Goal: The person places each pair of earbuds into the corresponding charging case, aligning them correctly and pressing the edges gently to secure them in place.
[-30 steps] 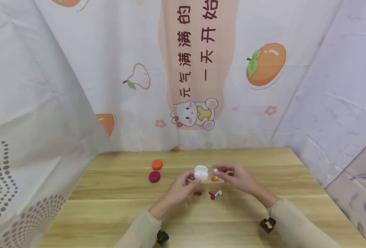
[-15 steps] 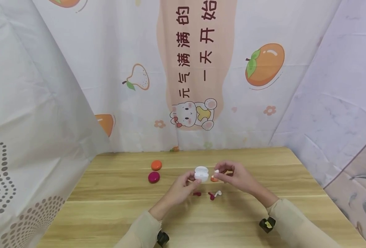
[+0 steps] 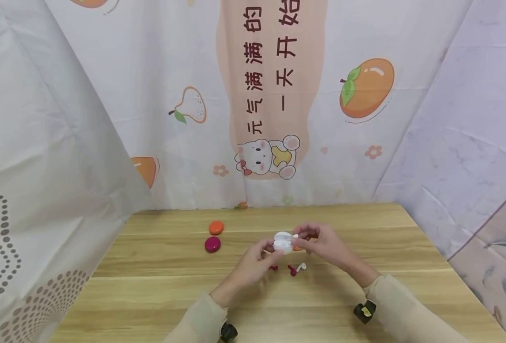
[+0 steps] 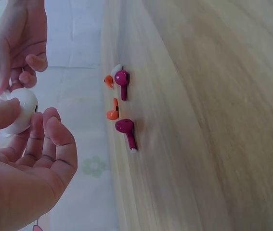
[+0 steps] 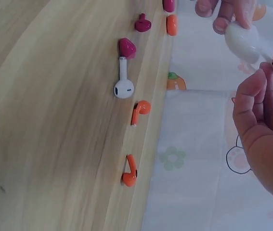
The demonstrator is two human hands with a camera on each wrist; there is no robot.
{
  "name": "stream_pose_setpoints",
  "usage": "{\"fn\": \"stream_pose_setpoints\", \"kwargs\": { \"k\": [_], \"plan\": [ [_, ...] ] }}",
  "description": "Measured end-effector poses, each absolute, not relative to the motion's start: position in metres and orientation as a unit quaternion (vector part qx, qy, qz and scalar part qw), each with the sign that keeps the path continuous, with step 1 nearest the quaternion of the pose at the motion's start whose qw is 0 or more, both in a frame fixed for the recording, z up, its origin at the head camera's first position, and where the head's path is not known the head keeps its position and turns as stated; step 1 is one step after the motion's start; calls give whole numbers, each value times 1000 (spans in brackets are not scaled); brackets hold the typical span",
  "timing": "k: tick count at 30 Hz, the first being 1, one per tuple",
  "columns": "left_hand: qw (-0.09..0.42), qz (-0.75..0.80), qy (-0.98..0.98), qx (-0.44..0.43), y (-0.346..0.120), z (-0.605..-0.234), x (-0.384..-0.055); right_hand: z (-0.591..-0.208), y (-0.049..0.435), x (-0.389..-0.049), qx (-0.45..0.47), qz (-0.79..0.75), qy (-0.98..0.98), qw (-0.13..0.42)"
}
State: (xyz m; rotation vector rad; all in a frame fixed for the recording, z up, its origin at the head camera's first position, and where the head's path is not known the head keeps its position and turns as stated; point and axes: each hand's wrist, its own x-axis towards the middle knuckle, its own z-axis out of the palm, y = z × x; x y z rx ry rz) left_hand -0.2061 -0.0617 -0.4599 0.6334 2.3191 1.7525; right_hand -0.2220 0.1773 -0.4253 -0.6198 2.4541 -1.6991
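My left hand (image 3: 252,263) grips a white earbud case (image 3: 283,245) with its lid up, held above the table. Thumb and fingers curl round the case's rounded shell (image 4: 28,107) in the left wrist view. My right hand (image 3: 327,247) pinches a white earbud (image 3: 295,236) at the case's right side. Its fingertips hide most of that earbud, so whether it sits in a slot cannot be seen. Below the hands lie a second white earbud (image 5: 123,88), magenta earbuds (image 4: 125,127) and orange earbuds (image 5: 130,178), scattered on the wood.
An orange case (image 3: 216,227) and a magenta case (image 3: 212,244), both closed, lie left of the hands on the wooden table (image 3: 150,267). A printed curtain (image 3: 184,157) hangs along the table's back edge.
The left hand has brought the white case slightly right, and the right hand has shifted a little left. The pinched white earbud, apart from the case before, is now at its side.
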Motion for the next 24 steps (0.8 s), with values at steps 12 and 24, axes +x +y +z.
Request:
{"fn": "stream_pose_setpoints", "kwargs": {
  "k": [12,24],
  "plan": [
    [86,592,776,201,-62,-455,-203,-420,175,-221,-213,-550,805,65],
    [92,588,780,192,-64,-458,-202,-420,176,-225,-259,-537,799,72]
  ]
}}
